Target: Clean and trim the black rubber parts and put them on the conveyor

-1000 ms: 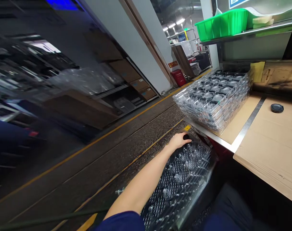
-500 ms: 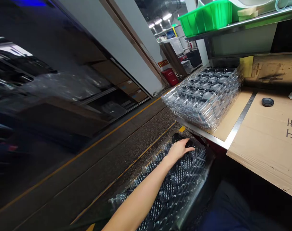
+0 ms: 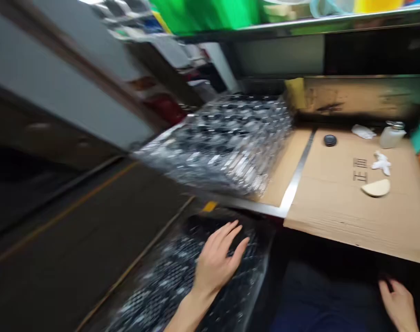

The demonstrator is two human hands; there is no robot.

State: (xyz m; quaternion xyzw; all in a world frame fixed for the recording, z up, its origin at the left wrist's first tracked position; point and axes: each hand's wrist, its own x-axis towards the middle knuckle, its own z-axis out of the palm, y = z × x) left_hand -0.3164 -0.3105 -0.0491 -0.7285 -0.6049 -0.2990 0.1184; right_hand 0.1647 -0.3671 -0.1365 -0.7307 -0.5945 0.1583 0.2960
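Note:
My left hand (image 3: 216, 258) is open over the far part of a clear plastic tray (image 3: 256, 272), its fingers extended and nothing visible in them. Dark rounded pockets or parts fill this tray, blurred by motion. Low at the right edge, my right hand (image 3: 398, 302) is in front of the dark clothing, thumb and fingers closed together. Something dark shows at its fingertips, too shadowed to name. On the cardboard-covered bench (image 3: 330, 203) lies a small black round part (image 3: 330, 140), with a cream half-round sponge (image 3: 376, 188) further right.
A stack of clear trays (image 3: 227, 138) with black round parts stands at the bench's left end. Behind it runs a shelf with a green bin (image 3: 210, 14). A pump bottle (image 3: 392, 134) and white crumpled scraps (image 3: 381, 163) sit on the right of the bench.
The view has swung right, bringing the right hand, bottle and sponge into sight. My left hand has drawn back from the black part at the lower tray's far end, its fingers opening.

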